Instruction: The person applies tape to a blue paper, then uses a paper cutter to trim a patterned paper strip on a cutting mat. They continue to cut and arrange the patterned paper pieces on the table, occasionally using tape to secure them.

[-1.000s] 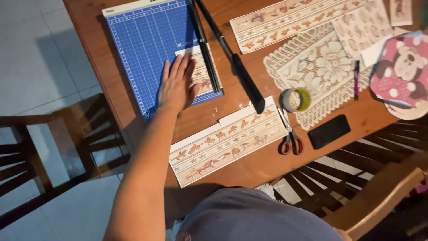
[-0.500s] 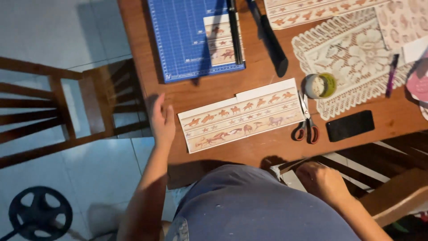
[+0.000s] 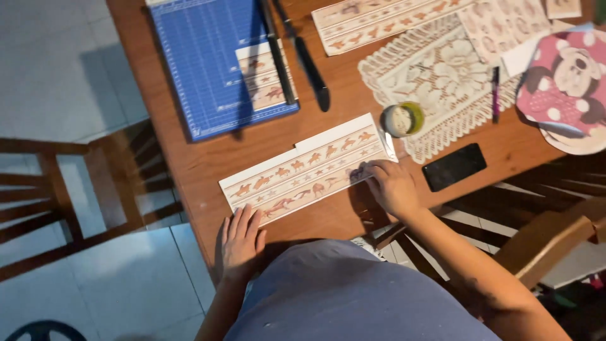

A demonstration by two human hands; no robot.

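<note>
I observe the long cream paper strip printed with orange horses (image 3: 307, 169) lying diagonally near the front edge of the brown wooden counter (image 3: 189, 158). The right hand (image 3: 390, 186) presses flat fingers on its right end, grip not closed. The left hand (image 3: 240, 242) rests flat, fingers extended, at the counter's near edge, just below the strip's left end. A blue paper trimmer (image 3: 214, 63) lies farther left.

The paper strip (image 3: 306, 169) was long and cream, printed with rows of orange-brown animals and stars. It lay flat and slanted on the table, its upper end under the right hand's (image 3: 392, 188) fingertips, its lower end just above the left hand (image 3: 240, 239).
</note>
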